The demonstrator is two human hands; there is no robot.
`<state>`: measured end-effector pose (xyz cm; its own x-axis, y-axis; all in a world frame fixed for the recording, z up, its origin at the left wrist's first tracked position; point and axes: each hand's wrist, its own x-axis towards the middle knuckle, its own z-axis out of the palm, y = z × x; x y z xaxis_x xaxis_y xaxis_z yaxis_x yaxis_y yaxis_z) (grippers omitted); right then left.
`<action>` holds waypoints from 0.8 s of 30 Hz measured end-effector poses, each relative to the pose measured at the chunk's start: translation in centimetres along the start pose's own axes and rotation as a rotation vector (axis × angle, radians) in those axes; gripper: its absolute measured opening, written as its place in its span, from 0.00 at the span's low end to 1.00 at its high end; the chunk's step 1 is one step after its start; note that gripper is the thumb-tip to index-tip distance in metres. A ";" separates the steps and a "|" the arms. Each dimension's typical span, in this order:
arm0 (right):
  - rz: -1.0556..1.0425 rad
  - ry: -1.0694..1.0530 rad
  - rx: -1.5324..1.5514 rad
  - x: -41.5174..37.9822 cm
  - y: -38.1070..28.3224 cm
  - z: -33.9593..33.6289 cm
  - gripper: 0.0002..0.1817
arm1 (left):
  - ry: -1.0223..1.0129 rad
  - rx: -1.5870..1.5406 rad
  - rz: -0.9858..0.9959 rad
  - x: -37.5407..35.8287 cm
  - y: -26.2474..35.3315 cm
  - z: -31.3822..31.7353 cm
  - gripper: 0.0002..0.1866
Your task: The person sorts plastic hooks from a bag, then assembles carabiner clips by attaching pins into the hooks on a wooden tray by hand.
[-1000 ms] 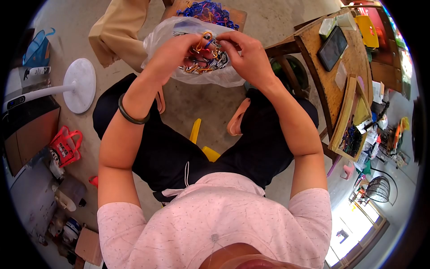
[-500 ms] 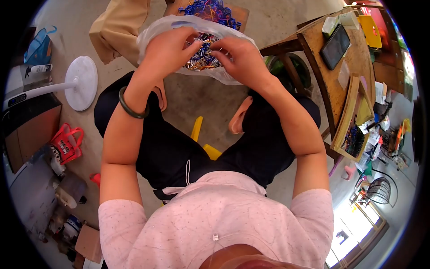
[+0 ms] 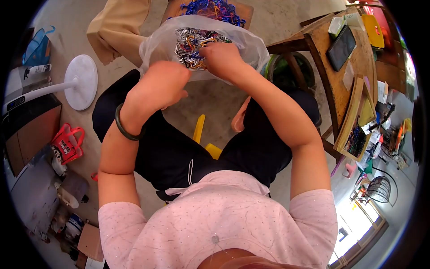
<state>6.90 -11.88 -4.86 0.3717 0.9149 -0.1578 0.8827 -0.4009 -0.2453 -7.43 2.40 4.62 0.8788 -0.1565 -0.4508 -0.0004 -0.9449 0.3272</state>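
Observation:
A translucent plastic bag [image 3: 248,42] stands open between my knees, holding a heap of small metal pieces [image 3: 188,45] in silver, gold, blue, red and dark colours. My right hand [image 3: 224,59] reaches over its right side, with curled fingertips at the heap; whatever they pinch is hidden. Just outside the near-left rim is my left hand [image 3: 163,83], its back up and fingers folded under. I cannot see what, if anything, it holds. A dark bangle [image 3: 127,127] circles my left wrist. Behind the bag, a pile of mostly blue small pieces [image 3: 212,11] lies on a wooden surface [image 3: 246,20].
Another person's tan trouser leg [image 3: 118,33] is beyond the bag at left. At right stands a wooden table [image 3: 320,42] with a phone-like dark device [image 3: 341,48] and a wooden tray [image 3: 345,139]. A white round stand base [image 3: 80,83] and red bag [image 3: 67,143] are left.
My left hand has come out of the bag, down towards me. My right hand has moved left over the heap, and more of the bag's contents shows.

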 end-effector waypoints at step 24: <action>0.028 0.082 0.146 1.8 1.1 0.5 0.08 | 1.296 -0.542 0.080 -0.8 -0.9 -2.8 0.15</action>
<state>8.37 -10.68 -5.93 0.4233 0.9016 -0.0894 0.8227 -0.4239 -0.3788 -6.79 4.19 6.95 0.6950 0.4492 0.5614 -0.1500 -0.6730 0.7243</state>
